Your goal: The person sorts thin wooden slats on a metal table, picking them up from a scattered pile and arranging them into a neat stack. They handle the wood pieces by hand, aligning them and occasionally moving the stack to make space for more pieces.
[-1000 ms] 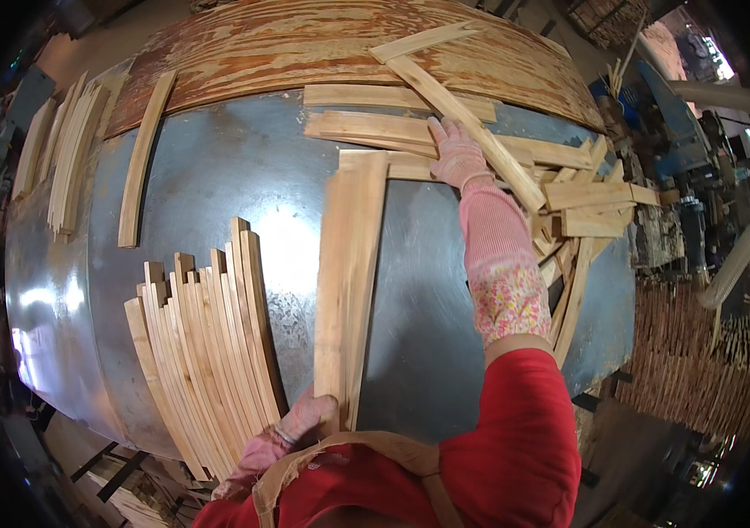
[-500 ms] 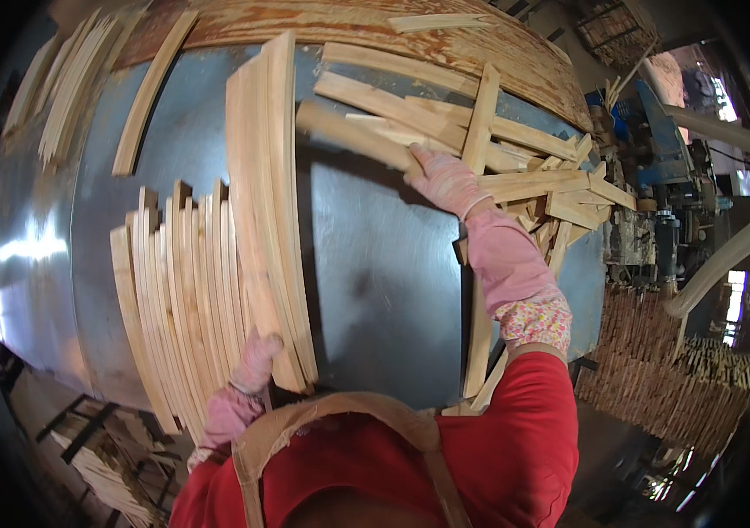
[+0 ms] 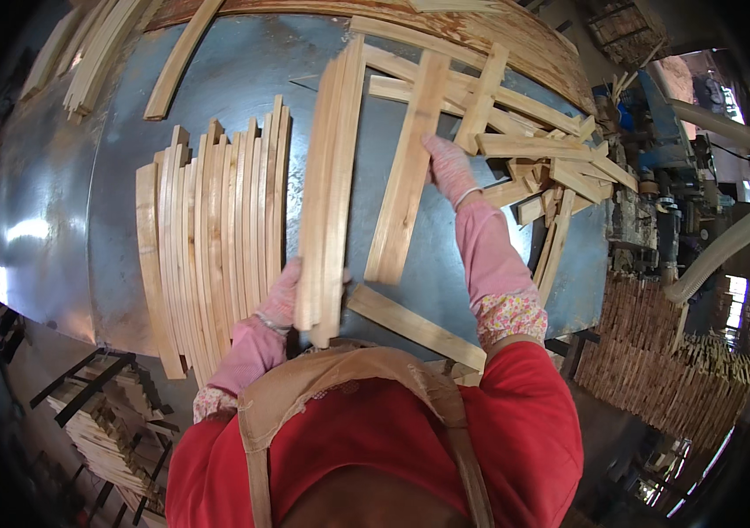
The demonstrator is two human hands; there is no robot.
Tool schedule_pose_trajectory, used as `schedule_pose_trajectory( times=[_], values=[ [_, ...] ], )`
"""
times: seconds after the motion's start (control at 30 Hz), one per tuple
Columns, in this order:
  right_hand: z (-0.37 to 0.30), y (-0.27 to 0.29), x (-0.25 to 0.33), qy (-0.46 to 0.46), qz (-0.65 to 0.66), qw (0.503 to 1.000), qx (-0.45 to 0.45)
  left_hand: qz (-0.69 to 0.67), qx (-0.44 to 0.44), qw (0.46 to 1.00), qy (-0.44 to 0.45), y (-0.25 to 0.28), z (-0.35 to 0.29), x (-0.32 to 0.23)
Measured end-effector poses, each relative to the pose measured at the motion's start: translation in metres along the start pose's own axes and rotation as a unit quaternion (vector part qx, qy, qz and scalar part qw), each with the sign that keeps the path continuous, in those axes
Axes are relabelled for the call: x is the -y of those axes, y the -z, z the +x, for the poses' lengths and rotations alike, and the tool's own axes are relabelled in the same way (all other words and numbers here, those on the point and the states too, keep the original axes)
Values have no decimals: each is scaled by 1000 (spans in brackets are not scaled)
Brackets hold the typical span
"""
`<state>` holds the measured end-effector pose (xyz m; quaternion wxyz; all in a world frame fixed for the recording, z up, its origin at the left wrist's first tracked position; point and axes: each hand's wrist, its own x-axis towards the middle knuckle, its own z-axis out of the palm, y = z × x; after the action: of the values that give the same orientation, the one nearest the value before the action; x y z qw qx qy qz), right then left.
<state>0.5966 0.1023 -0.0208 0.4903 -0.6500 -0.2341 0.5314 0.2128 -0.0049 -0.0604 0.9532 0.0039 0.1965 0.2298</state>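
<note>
My gloved left hand (image 3: 283, 296) is closed around the near end of a few long wooden strips (image 3: 332, 189), held together lengthwise. Its thumb side shows on the left, and a fingertip shows past their right edge. Farther right, my gloved right hand (image 3: 450, 169) grips the right edge of a wide wooden slat (image 3: 407, 167), which slants away from me over the metal tabletop (image 3: 322, 106). The fingers under that slat are hidden. Left of the held strips stands a row of narrow wooden strips (image 3: 216, 220), side by side.
A loose pile of slats (image 3: 559, 167) lies at the right, crossing at odd angles. One short slat (image 3: 414, 326) rests slantwise near my body. A worn wooden board (image 3: 304, 7) runs along the far edge. Machinery (image 3: 656, 211) stands beyond the table's right side.
My left hand has moved right with its strips, away from the row. My right hand has swung its slat from crosswise to nearly lengthwise. The near slat now lies slantwise.
</note>
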Motion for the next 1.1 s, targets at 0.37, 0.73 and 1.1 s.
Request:
schedule_pose_trajectory(
  times=[0.37,0.73,1.1],
  values=[
    [-8,-47,-59,159,-560,811,57,143,-97,985,25,-39,5,1],
    [157,-3,22,153,-656,720,-167,678,-384,587,-221,-115,103,-373],
    [202,69,28,199,-694,673,-163,743,-518,414,-89,-29,158,-475]
  ],
)
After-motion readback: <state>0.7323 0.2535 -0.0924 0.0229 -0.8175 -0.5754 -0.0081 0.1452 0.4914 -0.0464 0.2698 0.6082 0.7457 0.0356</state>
